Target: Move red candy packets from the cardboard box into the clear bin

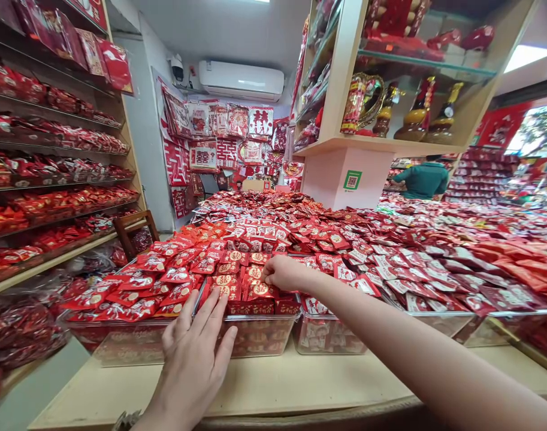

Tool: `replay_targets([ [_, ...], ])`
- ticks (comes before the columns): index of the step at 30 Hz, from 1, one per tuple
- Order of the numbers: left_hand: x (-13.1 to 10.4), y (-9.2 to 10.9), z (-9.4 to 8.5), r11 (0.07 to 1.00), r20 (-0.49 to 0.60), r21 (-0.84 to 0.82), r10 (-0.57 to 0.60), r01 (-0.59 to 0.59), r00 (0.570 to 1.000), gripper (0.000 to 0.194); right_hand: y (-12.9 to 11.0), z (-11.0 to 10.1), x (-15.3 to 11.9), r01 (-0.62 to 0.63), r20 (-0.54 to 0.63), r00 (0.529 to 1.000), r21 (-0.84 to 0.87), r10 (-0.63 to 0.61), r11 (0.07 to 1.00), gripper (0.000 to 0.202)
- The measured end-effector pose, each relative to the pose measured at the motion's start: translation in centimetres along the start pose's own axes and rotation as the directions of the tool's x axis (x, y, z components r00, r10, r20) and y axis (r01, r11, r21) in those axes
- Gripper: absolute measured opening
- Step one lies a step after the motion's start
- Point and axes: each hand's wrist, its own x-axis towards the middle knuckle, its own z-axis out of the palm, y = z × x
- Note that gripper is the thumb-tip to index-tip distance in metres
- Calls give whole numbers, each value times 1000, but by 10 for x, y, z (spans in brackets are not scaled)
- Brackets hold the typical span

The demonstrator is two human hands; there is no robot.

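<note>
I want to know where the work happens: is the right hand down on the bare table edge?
No, the right hand is at the red packets in a clear plastic bin.

The happy sign 囍 was on small red packets (258,290) in the middle, and big on a white sheet (260,122) on the back wall. A green-edged square code (353,181) was on the pale post (331,173). Other words were too small.

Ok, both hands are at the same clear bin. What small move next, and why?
Probably a light leveling nudge with the right hand: its curled fingers are already at the double-happiness packets, which rise above the clear plastic bin's rim, while the left hand spans its left edge.
</note>
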Motion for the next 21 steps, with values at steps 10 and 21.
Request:
replay_targets([
  [10, 0, -1, 1, 999, -21, 37, 33, -33, 999, 42, -13, -6, -10, 31, 9, 1000, -177, -30, 984, 22],
  [21, -2, -5, 4, 996, -41, 60, 64, -62, 997, 43, 14, -28, -18, -2, -123, 992, -171, -19, 985, 23],
])
